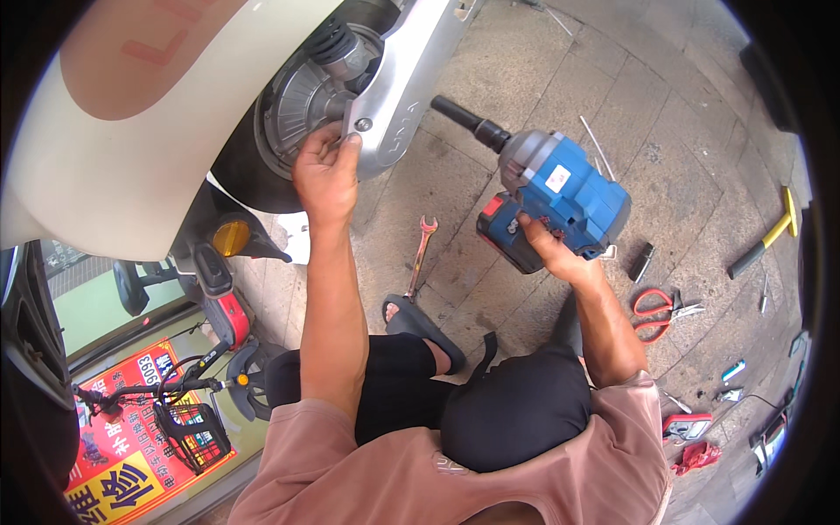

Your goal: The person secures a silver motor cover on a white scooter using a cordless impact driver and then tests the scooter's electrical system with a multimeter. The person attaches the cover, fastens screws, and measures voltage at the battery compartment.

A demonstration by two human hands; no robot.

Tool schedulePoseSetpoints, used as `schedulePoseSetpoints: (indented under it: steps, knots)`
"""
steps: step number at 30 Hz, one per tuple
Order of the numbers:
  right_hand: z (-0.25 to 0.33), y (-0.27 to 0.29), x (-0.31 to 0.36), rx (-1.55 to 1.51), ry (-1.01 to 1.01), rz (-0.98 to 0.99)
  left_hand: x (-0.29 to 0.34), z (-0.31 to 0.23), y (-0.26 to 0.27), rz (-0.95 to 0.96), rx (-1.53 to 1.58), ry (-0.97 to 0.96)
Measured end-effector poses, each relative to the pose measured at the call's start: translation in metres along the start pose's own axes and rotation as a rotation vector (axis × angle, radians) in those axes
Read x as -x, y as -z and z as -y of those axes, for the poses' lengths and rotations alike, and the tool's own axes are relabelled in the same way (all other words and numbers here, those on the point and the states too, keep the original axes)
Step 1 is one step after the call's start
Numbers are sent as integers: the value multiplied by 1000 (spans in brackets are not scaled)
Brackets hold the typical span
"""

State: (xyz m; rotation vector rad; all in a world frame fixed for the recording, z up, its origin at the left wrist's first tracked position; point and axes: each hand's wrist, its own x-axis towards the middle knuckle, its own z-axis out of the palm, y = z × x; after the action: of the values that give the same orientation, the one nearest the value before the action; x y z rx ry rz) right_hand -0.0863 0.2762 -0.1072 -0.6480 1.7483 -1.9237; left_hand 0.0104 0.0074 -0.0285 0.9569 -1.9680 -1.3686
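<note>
left hand (328,179): touching silver bracket (398,114) | right hand (560,254): gripping blue impact wrench (569,192)

Head-mounted, we look down and forward, fisheye-wide, near left hand (328,179) and right hand (560,254), paving (691,179) beyond.

Paved repair spot: scooter (157,149), wrench (418,254), hammer (772,239).

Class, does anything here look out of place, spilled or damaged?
A wrench lies loose beside the sandal, a hammer and red scissors farther right on the paving: untidy underfoot. No visible spill or damage.
</note>
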Motion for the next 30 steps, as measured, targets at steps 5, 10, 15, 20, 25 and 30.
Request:
schedulePoseSetpoints:
  steps: [5, 10, 15, 20, 25, 30]
  knots:
    - [-8, -46, -6, -273, -93, 139, 0, -4, -1, 4, -27, -11]
    - [-6, -57, -13, -229, 15, 123, 2, -5, -2, 3, -26, -11]
    - [-9, -57, -16, -257, -61, 134, 1, -4, -2, 4, -18, -15]
    - [-10, -58, -19, -235, -19, 117, 1, -4, -2, 2, -10, -11]
    - [-15, -60, -21, -220, -36, 153, 1, -3, -2, 4, -7, -10]
    - [-21, -62, -24, -33, 134, 147, 1, -3, -1, 17, -1, -18]
